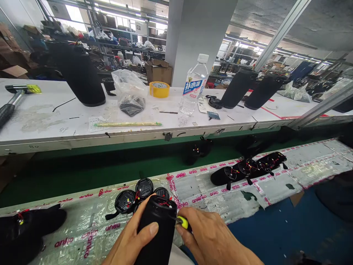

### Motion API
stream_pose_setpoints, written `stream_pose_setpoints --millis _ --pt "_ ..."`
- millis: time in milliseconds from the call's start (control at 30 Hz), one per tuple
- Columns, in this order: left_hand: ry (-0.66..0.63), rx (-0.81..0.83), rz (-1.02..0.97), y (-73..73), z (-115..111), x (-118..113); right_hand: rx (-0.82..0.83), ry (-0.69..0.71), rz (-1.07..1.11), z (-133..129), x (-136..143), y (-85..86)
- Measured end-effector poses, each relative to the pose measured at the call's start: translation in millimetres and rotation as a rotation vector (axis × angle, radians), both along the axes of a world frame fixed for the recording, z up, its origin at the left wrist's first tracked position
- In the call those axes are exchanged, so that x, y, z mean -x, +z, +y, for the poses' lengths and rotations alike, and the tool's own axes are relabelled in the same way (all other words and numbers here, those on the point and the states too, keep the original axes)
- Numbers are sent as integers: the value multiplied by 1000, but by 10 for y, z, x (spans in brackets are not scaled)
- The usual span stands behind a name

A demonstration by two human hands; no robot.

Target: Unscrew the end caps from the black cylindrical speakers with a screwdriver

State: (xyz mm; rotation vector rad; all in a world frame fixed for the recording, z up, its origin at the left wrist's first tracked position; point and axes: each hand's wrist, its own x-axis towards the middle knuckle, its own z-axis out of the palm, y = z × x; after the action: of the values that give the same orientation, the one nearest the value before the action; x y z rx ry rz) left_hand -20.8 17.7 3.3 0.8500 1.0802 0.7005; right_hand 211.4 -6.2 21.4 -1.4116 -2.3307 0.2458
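Observation:
My left hand is wrapped round a black cylindrical speaker body, tilted with its open end up. Red wires and small white connectors show inside that end. Closed round a small tool with a yellow and black handle, my right hand is at the speaker's right side. The tool's thin dark tip meets the speaker just below the rim; its exact kind is hidden by my fingers. Behind the speaker lie several round black end caps with red wires.
A taped, plastic-covered bench carries more black speaker bodies at left and right. On the white table beyond stand a water bottle, yellow tape roll, plastic bag, upright speakers and a hammer. A metal post slants at right.

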Motion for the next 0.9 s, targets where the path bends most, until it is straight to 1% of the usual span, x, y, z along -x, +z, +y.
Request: stream_pose_setpoints --millis 133,300,433,533,600,700,800,867,900 --pt "-1 -68 9 -9 19 -9 -34 95 -157 23 53 -18" --pt "-52 -143 23 -38 32 11 -102 101 -260 53 93 -2" --pt "-8 -141 27 -29 33 19 -130 99 -328 37 118 -29" --pt "-43 -133 -1 -18 46 14 -94 101 -373 24 125 -32" --pt "-77 -142 13 -14 57 10 -36 112 -439 26 132 -1" --pt "-95 -159 93 -4 61 1 56 152 -558 43 149 101" --pt "-108 -174 167 10 41 -15 107 210 -639 64 152 208" --pt "-124 -181 212 14 28 -21 114 225 -671 75 137 223" --pt "-129 -178 240 13 26 -20 108 245 -678 79 125 204"
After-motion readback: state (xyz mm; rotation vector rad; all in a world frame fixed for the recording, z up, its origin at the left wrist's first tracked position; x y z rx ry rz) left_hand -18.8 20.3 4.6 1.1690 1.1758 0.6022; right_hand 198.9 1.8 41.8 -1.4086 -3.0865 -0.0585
